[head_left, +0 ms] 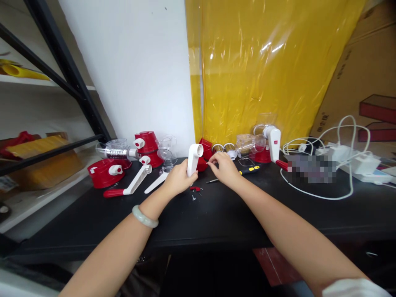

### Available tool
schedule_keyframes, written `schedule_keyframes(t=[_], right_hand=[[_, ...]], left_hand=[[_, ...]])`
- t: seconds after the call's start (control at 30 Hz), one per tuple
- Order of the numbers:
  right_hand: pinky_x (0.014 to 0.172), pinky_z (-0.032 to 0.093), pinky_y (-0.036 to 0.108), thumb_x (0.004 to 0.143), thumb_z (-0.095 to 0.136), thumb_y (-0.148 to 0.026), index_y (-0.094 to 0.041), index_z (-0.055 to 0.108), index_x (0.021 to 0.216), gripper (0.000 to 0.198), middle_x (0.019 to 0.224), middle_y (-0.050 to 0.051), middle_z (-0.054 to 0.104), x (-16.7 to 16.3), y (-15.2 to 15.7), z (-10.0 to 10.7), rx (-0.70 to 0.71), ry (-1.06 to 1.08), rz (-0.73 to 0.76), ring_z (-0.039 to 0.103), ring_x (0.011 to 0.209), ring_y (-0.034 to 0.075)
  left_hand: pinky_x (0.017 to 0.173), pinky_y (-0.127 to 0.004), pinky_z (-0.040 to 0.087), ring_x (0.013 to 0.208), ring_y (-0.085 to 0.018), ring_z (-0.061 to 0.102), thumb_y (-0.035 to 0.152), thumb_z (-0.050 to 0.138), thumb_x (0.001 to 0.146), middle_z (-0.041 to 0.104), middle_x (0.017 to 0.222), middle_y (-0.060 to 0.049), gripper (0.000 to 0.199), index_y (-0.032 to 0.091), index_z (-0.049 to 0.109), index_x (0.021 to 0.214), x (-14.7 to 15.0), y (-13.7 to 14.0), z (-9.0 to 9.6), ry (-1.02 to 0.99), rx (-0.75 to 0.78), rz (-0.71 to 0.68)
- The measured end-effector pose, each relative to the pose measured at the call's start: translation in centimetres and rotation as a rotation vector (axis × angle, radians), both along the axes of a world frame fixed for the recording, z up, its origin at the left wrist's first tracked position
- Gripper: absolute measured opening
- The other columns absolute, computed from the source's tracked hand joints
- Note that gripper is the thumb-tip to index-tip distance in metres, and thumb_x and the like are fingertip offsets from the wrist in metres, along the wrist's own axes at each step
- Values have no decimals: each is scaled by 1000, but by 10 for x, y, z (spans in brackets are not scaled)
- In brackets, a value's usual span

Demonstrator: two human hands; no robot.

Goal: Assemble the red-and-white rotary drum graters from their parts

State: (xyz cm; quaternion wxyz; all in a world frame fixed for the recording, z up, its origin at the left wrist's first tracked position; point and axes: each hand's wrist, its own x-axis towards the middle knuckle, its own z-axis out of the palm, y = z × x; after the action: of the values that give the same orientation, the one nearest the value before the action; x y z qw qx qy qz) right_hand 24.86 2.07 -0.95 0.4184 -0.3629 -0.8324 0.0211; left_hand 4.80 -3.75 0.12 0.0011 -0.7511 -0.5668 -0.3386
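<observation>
My left hand is closed around a white plastic crank arm, held upright above the black table with its round socket end at the top. Just to its right, my right hand pinches thumb and forefinger together; whatever is between the tips is too small to make out. Beneath that hand lies a screwdriver with a black and yellow handle, its shaft pointing left. Small red pieces and a few screws lie on the table below the crank arm.
Red grater bases and a crank handle with red grip are at left. Drum graters stand behind my right hand. An assembled grater and white cables occupy the right. A black-framed shelf borders the left.
</observation>
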Motion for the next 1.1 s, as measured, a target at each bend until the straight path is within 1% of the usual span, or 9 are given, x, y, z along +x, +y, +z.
schedule_keyframes(t=[0.07,0.13,0.2,0.27,0.47,0.73,0.87,1.0,1.1], right_hand=[[80,42,35,90,54,-21,-19,59,84,8,83,6,59,2,-4,7,79,123,-45,53,85,21],[77,42,33,89,55,-21,-20,59,83,8,79,5,59,2,-10,11,177,217,-44,53,82,20],[75,42,33,90,54,-22,-20,59,81,10,76,4,58,0,-17,14,257,249,-27,53,79,20],[75,41,33,91,52,-23,-20,58,80,13,76,4,58,-1,-21,15,294,248,-26,52,77,20],[75,41,33,90,52,-22,-21,56,77,14,76,5,58,-1,-23,15,278,208,-34,52,77,20],[73,41,33,87,54,-19,-22,53,75,13,75,4,57,-2,-21,13,284,190,-33,52,77,20],[73,42,33,87,54,-19,-22,53,75,13,75,4,58,-1,-21,13,285,204,-4,53,77,20],[74,44,33,88,54,-20,-22,56,74,14,75,5,61,-2,-22,13,266,230,24,55,78,20],[75,45,34,89,55,-22,-22,60,76,14,78,5,65,-2,-24,12,259,272,37,57,79,20]], left_hand=[[71,-34,48,78,-28,68,32,64,76,71,87,-8,30,20,60,103,1,-2,1,-20,-1,-11],[71,-34,48,77,-27,68,31,65,75,71,85,-7,30,21,60,103,3,-3,2,-19,-8,-27],[70,-33,48,76,-27,68,32,64,76,71,83,-6,30,21,60,103,4,-5,2,-2,-19,-40],[70,-33,48,75,-26,68,33,62,78,70,83,-6,29,21,59,104,5,-5,2,28,-36,-50],[67,-32,47,72,-24,66,35,59,80,68,82,-7,27,20,57,102,8,-6,2,98,-75,-43],[63,-30,44,67,-23,64,35,59,80,67,78,-6,25,20,56,100,11,-10,4,136,-63,-38],[61,-30,42,65,-24,64,35,58,80,66,76,-6,27,20,57,102,12,-10,5,163,-65,-18],[64,-31,44,70,-25,66,36,59,80,68,80,-7,28,20,58,103,11,-9,2,139,-59,-32],[65,-31,45,70,-24,66,35,59,80,68,81,-6,27,20,59,103,10,-7,-2,97,-62,-63]])
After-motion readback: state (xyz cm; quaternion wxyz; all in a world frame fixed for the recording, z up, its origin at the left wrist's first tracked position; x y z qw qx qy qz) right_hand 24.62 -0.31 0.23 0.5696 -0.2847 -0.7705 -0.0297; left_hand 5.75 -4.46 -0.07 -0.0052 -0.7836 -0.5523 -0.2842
